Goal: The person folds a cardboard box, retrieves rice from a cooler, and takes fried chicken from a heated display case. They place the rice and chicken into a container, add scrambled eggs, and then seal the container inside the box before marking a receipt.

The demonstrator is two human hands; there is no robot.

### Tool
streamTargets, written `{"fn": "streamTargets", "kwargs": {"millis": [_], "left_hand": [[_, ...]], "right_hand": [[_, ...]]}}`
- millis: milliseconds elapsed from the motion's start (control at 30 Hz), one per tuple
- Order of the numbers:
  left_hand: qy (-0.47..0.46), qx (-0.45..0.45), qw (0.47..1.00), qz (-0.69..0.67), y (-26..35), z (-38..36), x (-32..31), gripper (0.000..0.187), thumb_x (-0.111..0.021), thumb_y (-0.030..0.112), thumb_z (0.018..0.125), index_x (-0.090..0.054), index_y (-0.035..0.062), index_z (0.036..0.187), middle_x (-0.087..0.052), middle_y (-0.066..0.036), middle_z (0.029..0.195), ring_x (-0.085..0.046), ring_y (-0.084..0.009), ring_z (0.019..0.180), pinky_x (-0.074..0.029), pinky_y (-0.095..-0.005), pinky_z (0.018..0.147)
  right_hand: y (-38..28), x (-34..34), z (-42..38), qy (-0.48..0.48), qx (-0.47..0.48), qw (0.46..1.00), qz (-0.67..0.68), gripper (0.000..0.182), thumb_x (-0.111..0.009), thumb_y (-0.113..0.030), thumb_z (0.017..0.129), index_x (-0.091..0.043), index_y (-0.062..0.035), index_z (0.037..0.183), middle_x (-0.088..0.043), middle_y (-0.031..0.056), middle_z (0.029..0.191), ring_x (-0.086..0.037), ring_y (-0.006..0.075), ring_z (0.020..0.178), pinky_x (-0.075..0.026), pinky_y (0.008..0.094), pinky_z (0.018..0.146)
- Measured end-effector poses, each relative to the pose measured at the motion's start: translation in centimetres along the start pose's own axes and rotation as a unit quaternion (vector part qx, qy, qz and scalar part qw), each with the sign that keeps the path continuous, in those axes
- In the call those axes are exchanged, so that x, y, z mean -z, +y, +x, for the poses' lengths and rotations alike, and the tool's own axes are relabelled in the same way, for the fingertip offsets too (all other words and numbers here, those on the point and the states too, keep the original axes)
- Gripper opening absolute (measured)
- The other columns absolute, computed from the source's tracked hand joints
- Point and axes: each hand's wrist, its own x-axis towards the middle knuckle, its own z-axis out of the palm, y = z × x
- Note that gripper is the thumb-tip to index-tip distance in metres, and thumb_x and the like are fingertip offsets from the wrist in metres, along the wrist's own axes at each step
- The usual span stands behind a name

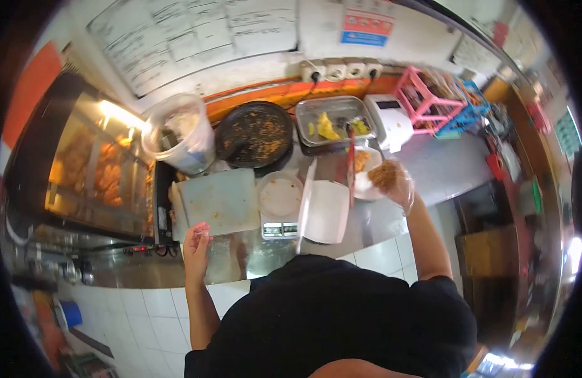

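Observation:
My right hand [401,186], in a clear plastic glove, grips a clump of brown crumbly food [383,176]. It is held just over the right edge of a white dish [368,191], where some orange-brown food [361,160] lies. My left hand [196,242] hovers by the front left corner of a pale cutting board [218,201]; its fingers are loosely curled, and I see nothing in them. Between the hands sit a white takeaway box [325,211] with its lid raised and a kitchen scale [280,230] bearing a round clear plate [280,194].
Behind stand a white bucket [206,148], a dark stone mortar [254,135] with food bits and a metal tray [303,140] with yellow food. A red-handled utensil [351,157] leans there. A lit glass food warmer [83,170] is left; a pink rack [423,104] is right.

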Motion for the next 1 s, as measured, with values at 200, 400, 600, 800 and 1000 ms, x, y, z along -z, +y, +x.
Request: {"fn": "streamTargets", "kwargs": {"millis": [200,400,600,800,1000], "left_hand": [[0.016,-0.002,1.0,0.026,-0.4,0.5,3.3,0.025,-0.052,0.017,0.088,-0.052,0.0054,0.111,-0.056,-0.002,0.101,-0.049,-0.007,0.079,-0.037,-0.0201,0.068],[-0.003,-0.024,0.998,0.059,0.3,0.5,8.3,0.025,-0.058,0.012,0.085,-0.053,0.0032,0.108,-0.055,0.002,0.092,-0.042,-0.0046,0.071,-0.036,-0.0186,0.063],[0.052,0.064,0.996,0.023,-3.8,-3.5,16.1,0.024,-0.056,0.012,0.086,-0.052,0.0029,0.109,-0.057,-0.004,0.097,-0.053,-0.0099,0.087,-0.043,-0.0239,0.078],[0.001,0.148,0.989,-0.007,-5.6,-3.8,18.3,0.023,-0.054,0.012,0.088,-0.052,0.0032,0.109,-0.057,-0.005,0.097,-0.054,-0.0106,0.083,-0.045,-0.0249,0.076],[-0.101,0.087,0.991,0.016,-4.6,0.5,18.4,0.021,-0.057,0.011,0.086,-0.055,0.0046,0.105,-0.058,0.0,0.094,-0.049,-0.0054,0.075,-0.041,-0.0196,0.067]], "right_hand": [[-2.0,-15.4,6.1,0.037,0.137,0.965,-0.219,0.038,-0.062,-0.038,0.08,-0.056,-0.0103,0.106,-0.056,0.001,0.083,-0.053,0.0119,0.076,-0.044,0.0237,0.069],[5.6,-27.9,16.7,-0.112,0.11,0.648,-0.745,0.061,-0.075,-0.034,0.064,-0.052,-0.0088,0.114,-0.058,0.0104,0.098,-0.056,0.023,0.091,-0.044,0.0309,0.084],[14.2,-29.2,23.9,0.014,0.194,0.508,-0.839,0.069,-0.069,-0.048,0.066,-0.048,-0.0135,0.122,-0.056,0.0162,0.108,-0.053,0.0309,0.105,-0.041,0.0388,0.091],[16.5,-36.8,21.4,0.149,-0.146,0.673,-0.71,0.096,-0.063,-0.052,0.071,-0.01,-0.0143,0.141,-0.036,0.0192,0.134,-0.043,0.0351,0.118,-0.037,0.0426,0.097],[21.7,-32.7,28.7,0.013,-0.255,0.534,-0.806,0.104,-0.064,-0.053,0.071,-0.001,-0.009,0.14,-0.039,0.0223,0.131,-0.049,0.0326,0.112,-0.04,0.0448,0.094]]}}
